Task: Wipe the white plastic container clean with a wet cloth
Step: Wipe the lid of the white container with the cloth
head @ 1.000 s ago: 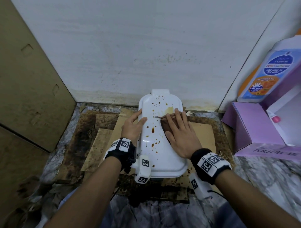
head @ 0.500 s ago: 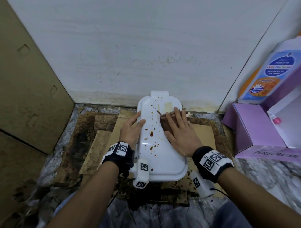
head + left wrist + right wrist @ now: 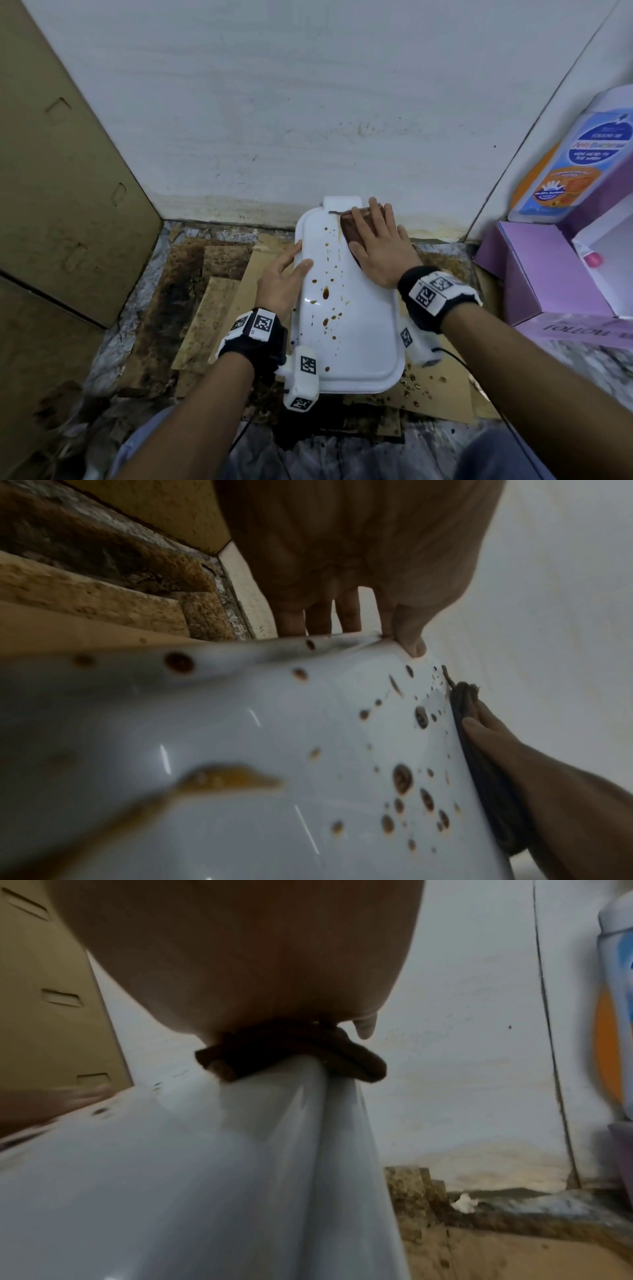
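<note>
A white plastic container (image 3: 359, 329) lies upside down on stained cardboard, its flat surface (image 3: 240, 750) spattered with brown drops down the middle and left. My right hand (image 3: 376, 240) lies flat with straight fingers on a dark brown cloth (image 3: 349, 228), pressing it onto the container's far right corner; the cloth (image 3: 291, 1053) bulges under the palm in the right wrist view. My left hand (image 3: 284, 274) rests on the container's left edge, thumb on top and fingers straight along the side (image 3: 342, 615).
Stained cardboard sheets (image 3: 219, 308) cover the marble floor under the container. A white wall (image 3: 308, 120) stands just behind it, a cardboard panel (image 3: 61, 171) to the left. A purple box (image 3: 548, 274) and a wash bottle (image 3: 582, 154) stand to the right.
My right hand has pushed the cloth away from me, from the container's middle right to its far right corner. The yellow smear there is wiped off. My left hand stays on the left edge.
</note>
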Available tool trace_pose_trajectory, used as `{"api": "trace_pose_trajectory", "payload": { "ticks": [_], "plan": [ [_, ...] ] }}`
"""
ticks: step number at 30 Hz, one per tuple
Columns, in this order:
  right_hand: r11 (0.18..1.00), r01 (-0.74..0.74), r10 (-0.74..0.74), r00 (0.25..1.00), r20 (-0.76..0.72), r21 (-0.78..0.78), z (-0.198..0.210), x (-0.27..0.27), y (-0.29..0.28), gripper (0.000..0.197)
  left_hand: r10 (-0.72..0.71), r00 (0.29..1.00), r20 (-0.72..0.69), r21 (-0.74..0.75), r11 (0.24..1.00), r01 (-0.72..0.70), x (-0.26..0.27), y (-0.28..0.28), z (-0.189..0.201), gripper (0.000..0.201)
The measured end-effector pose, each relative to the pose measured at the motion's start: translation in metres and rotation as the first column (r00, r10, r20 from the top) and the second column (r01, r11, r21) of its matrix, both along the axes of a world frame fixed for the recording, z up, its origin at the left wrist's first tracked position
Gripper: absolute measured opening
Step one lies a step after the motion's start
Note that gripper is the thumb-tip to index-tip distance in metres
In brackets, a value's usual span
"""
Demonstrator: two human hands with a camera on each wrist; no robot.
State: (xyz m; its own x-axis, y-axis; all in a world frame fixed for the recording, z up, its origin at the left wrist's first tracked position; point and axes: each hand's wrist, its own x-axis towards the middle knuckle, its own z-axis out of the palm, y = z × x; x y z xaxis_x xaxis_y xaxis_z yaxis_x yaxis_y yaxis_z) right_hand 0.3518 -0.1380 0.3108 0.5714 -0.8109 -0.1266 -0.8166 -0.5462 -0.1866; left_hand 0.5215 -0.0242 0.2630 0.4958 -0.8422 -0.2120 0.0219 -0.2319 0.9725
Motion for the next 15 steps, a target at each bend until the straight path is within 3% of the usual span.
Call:
{"api": "trace_pose_trajectory", "payload": {
  "ticks": [7, 15],
  "plan": [
    [0.996, -0.08, 0.081, 0.997, 0.02, -0.031, -0.022, -0.034, 0.047, 0.064, -0.016, 1.0, 0.002, -0.013, 1.0, 0.016, 0.002, -0.004, -0.002, 0.044],
    [0.999, -0.022, 0.022, 1.0, 0.005, -0.035, -0.002, 0.0, -0.008, 0.062, -0.003, 1.0, -0.025, -0.015, 1.0, 0.003, 0.001, 0.001, -0.004, 0.042]
  ]
}}
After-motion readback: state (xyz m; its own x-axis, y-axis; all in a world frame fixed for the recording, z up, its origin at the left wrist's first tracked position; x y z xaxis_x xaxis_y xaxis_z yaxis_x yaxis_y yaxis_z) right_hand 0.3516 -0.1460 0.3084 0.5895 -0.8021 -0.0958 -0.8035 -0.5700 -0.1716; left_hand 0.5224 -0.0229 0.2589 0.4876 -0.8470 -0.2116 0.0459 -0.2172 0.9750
